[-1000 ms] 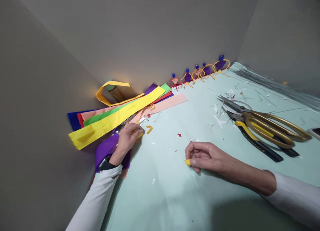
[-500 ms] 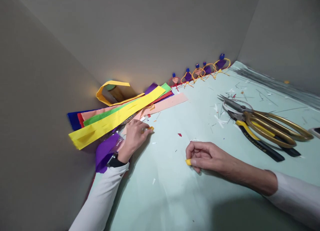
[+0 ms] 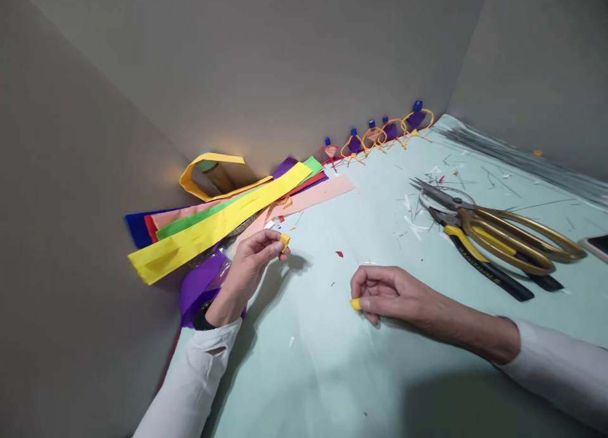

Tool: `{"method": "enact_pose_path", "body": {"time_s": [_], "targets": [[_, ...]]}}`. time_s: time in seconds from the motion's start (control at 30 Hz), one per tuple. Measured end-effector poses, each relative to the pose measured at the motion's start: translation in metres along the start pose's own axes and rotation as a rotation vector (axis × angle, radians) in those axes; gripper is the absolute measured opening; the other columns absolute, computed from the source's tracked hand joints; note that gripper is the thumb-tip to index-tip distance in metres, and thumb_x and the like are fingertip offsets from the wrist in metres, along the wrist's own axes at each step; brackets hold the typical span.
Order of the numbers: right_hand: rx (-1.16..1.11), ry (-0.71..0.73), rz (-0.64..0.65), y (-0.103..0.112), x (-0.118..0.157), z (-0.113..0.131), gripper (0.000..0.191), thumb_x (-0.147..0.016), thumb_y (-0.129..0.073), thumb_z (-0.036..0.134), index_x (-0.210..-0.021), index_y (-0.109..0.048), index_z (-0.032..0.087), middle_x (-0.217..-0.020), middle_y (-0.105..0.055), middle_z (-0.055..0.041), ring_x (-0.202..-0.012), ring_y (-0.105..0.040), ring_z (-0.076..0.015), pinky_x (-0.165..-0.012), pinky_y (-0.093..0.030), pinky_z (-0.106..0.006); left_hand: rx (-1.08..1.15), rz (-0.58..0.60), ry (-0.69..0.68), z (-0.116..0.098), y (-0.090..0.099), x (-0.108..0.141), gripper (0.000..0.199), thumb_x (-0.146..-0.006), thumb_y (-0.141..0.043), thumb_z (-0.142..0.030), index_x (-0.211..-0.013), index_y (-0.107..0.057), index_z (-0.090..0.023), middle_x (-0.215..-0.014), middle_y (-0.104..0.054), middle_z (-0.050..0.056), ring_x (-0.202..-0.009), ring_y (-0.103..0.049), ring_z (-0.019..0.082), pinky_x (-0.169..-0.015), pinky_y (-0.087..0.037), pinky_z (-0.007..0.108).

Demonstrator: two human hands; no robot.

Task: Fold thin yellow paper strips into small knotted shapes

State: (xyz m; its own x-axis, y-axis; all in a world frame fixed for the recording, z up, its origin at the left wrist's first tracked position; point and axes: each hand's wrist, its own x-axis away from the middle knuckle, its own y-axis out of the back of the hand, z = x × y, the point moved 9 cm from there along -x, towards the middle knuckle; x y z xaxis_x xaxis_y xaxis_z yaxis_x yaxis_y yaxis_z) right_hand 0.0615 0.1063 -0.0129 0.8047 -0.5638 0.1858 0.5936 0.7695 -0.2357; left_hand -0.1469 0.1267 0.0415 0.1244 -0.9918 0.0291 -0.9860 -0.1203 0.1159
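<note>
My left hand (image 3: 254, 257) is raised a little above the table, thumb and fingers pinching a small folded piece of yellow paper (image 3: 285, 240). Lower and to the right, my right hand (image 3: 387, 292) pinches another small yellow piece (image 3: 355, 304), most of it hidden by the fingertips. Behind my left hand lies a pile of paper strips, a yellow strip (image 3: 223, 223) on top, with green, pink, red and blue ones beneath. A curled purple sheet (image 3: 202, 286) sits beside my left wrist.
Scissors with gold handles (image 3: 513, 238) rest over black and yellow pliers (image 3: 487, 264) at right. Several small wire-and-paper figures (image 3: 354, 143) line the back edge. Thin wires (image 3: 522, 156) lie along the far right edge; a tape roll (image 3: 218, 175) stands behind the strips.
My left hand has lifted off the table beside the strips, bringing up a small yellow paper piece. My right hand keeps its pinch on the other one, nearly unmoved.
</note>
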Motion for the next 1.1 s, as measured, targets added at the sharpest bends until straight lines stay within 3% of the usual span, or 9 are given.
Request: {"method": "enact_pose_path", "body": {"time_s": [0.1, 0.23, 0.33, 0.4, 0.47, 0.57, 0.77, 0.97, 1.1], "targets": [[0.01, 0.005, -0.002, 0.001, 0.0, -0.001, 0.029, -0.078, -0.071, 0.04, -0.083, -0.057, 0.016, -0.069, -0.056, 0.0003, -0.064, -0.052, -0.0116, -0.064, -0.04, -0.027, 0.005, -0.021, 0.012, 0.002, 0.0, 0.002, 0.021, -0.068, -0.079, -0.028, -0.08, -0.068, -0.016, -0.072, -0.065, 0.001, -0.059, -0.058, 0.012, -0.06, -0.046, 0.025], [0.018, 0.007, -0.002, 0.001, 0.001, 0.0, 0.028, -0.079, -0.071, 0.04, -0.083, -0.057, 0.015, -0.069, -0.056, 0.0004, -0.064, -0.052, -0.0115, -0.065, -0.04, -0.026, -0.091, -0.181, -0.038, -0.003, 0.036, -0.005, 0.027, -0.067, -0.077, -0.032, -0.086, -0.067, -0.016, -0.073, -0.068, 0.002, -0.06, -0.059, 0.013, -0.059, -0.046, 0.025], [0.029, 0.008, -0.007, 0.001, 0.001, 0.001, 0.028, -0.078, -0.071, 0.04, -0.082, -0.057, 0.015, -0.067, -0.056, 0.0006, -0.063, -0.051, -0.0116, -0.064, -0.039, -0.027, -0.343, -0.199, -0.054, -0.007, 0.061, -0.013, 0.033, -0.069, -0.073, -0.036, -0.095, -0.069, -0.016, -0.077, -0.071, 0.005, -0.068, -0.065, 0.018, -0.069, -0.05, 0.031], [0.032, 0.013, -0.006, 0.001, 0.001, 0.001, 0.027, -0.078, -0.07, 0.039, -0.082, -0.057, 0.015, -0.067, -0.055, 0.0008, -0.063, -0.051, -0.0115, -0.064, -0.039, -0.027, -0.436, -0.175, -0.042, -0.005, 0.072, -0.015, 0.038, -0.066, -0.073, -0.031, -0.101, -0.071, -0.015, -0.091, -0.074, 0.01, -0.079, -0.067, 0.023, -0.074, -0.05, 0.034], [0.03, 0.016, 0.0, 0.0, 0.0, 0.0, 0.027, -0.079, -0.07, 0.039, -0.082, -0.057, 0.015, -0.066, -0.055, 0.0011, -0.062, -0.051, -0.0113, -0.064, -0.039, -0.026, -0.751, -0.21, -0.12, -0.012, 0.079, -0.012, 0.036, -0.073, -0.065, -0.031, -0.105, -0.071, -0.018, -0.101, -0.074, 0.01, -0.078, -0.067, 0.022, -0.075, -0.049, 0.035], [0.033, 0.014, -0.007, 0.001, 0.0, -0.001, 0.029, -0.078, -0.071, 0.041, -0.081, -0.057, 0.016, -0.066, -0.055, 0.001, -0.061, -0.051, -0.0116, -0.063, -0.039, -0.027, -0.883, -0.249, -0.15, -0.008, 0.079, -0.004, 0.025, -0.073, -0.062, -0.027, -0.093, -0.073, -0.018, -0.088, -0.074, 0.008, -0.07, -0.062, 0.021, -0.072, -0.046, 0.035], [0.065, -0.012, -0.018, 0.002, 0.0, -0.003, 0.026, -0.08, -0.069, 0.04, -0.083, -0.057, 0.016, -0.067, -0.056, 0.0002, -0.064, -0.052, -0.0123, -0.065, -0.04, -0.027, -0.783, -0.19, -0.157, 0.01, 0.06, 0.001, 0.016, -0.063, -0.076, -0.029, -0.077, -0.073, -0.021, -0.07, -0.065, 0.002, -0.065, -0.056, 0.018, -0.066, -0.042, 0.03], [0.07, -0.013, -0.016, 0.002, -0.001, -0.004, 0.03, -0.078, -0.07, 0.043, -0.082, -0.057, 0.017, -0.066, -0.056, 0.0004, -0.062, -0.053, -0.0127, -0.063, -0.041, -0.027, -0.502, -0.384, -0.139, -0.001, 0.094, 0.009, 0.018, -0.071, -0.073, -0.036, -0.069, -0.065, -0.019, -0.063, -0.059, -0.001, -0.056, -0.05, 0.012, -0.053, -0.038, 0.024], [0.06, -0.014, -0.02, 0.002, -0.001, -0.004, 0.03, -0.078, -0.07, 0.043, -0.082, -0.057, 0.016, -0.068, -0.055, 0.0003, -0.063, -0.052, -0.0122, -0.062, -0.039, -0.027, -0.264, -0.43, -0.095, -0.003, 0.106, 0.016, 0.025, -0.075, -0.069, -0.041, -0.069, -0.059, -0.019, -0.054, -0.049, -0.005, -0.044, -0.04, 0.008, -0.043, -0.032, 0.022]]}}
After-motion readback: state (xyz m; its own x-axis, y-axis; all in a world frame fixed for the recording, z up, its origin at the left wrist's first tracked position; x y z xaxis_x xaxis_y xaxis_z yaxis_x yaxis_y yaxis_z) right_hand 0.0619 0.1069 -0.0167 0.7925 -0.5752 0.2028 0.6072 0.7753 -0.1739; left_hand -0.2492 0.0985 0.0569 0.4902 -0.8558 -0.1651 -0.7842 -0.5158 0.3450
